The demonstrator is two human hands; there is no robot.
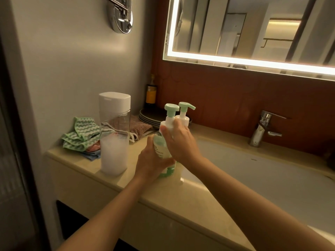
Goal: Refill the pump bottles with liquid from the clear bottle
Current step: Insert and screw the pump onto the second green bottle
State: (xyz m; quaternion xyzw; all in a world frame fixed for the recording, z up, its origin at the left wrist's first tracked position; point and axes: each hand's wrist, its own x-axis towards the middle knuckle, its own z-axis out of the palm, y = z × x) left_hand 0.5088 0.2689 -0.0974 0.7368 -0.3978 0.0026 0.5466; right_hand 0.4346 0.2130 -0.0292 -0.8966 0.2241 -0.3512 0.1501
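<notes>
Head view gives us first a lit mirror (253, 33), cut off at the top and right edges. Below it runs a beige counter (181, 205) with one white sink basin (262, 169) set into it.

We count one clear bottle (114, 142). It stands upright on the counter, left of the hands and apart from them. Its white cap is on, and a cloudy white, foamy liquid fills the lower part.

Both hands are on the front pump bottle (162, 149), which stands at the counter edge beside the basin. Our left hand (152, 163) holds its pale green body low down, fingers curled round it. Our right hand (181, 142) grips its white collar from above, thumb and fingers wrapped close round the neck. The green pump head is in place on top.

We count two pump bottles. Of the second pump bottle (186, 105) we see only the green head and white collar; its body is hidden behind the right hand.

Behind the clear bottle lies a pile of cloths: one green-striped cloth (81, 134), one brown cloth (139, 127), and pink and blue pieces mostly covered. Further back are a stack of dark plates (146, 116), one chrome faucet (262, 127) and one dark bottle (151, 93) with a yellow label we cannot read.
</notes>
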